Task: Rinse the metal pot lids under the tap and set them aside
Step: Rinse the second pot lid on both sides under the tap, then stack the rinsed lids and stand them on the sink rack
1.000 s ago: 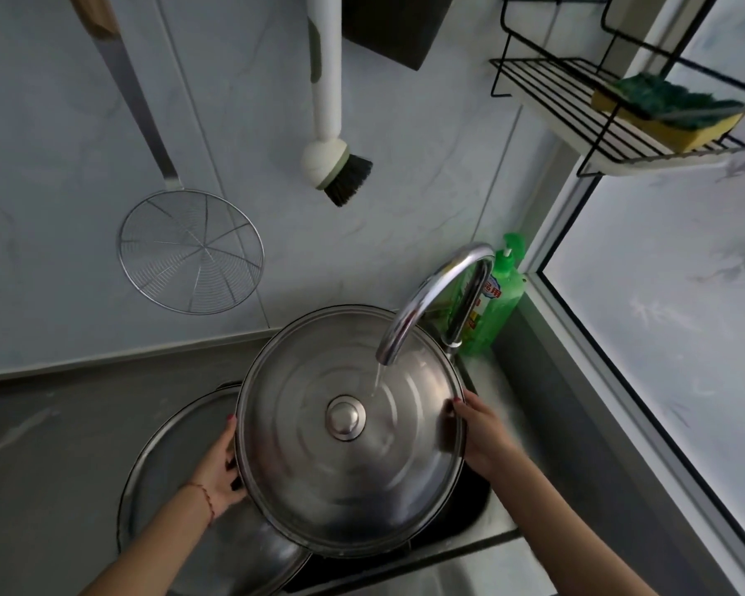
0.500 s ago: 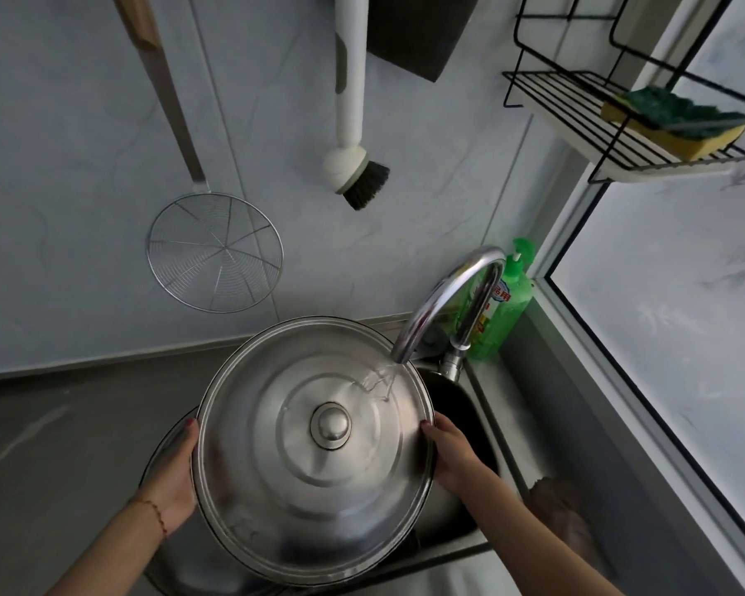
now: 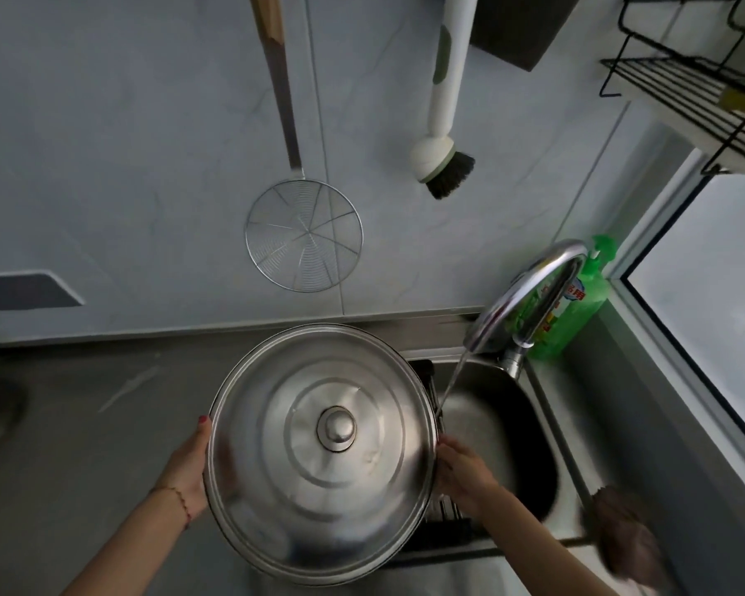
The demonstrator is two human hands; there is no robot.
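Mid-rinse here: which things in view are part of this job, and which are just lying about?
In the job:
lid, held at its rim by left hand and right hand
tap, running
sink

Lying about:
skimmer on the wall
brush on the wall
soap bottle
wire rack

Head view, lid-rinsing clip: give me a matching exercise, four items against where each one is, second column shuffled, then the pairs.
Items:
1. metal lid
2. wire skimmer
3. dish brush
4. green soap bottle

Places:
A. hanging on the wall, right of the other hanging tool
B. held at its rim by the left hand and right hand
C. standing behind the tap, beside the window
D. hanging on the wall by a wooden handle

Pairs: 1-B, 2-D, 3-A, 4-C
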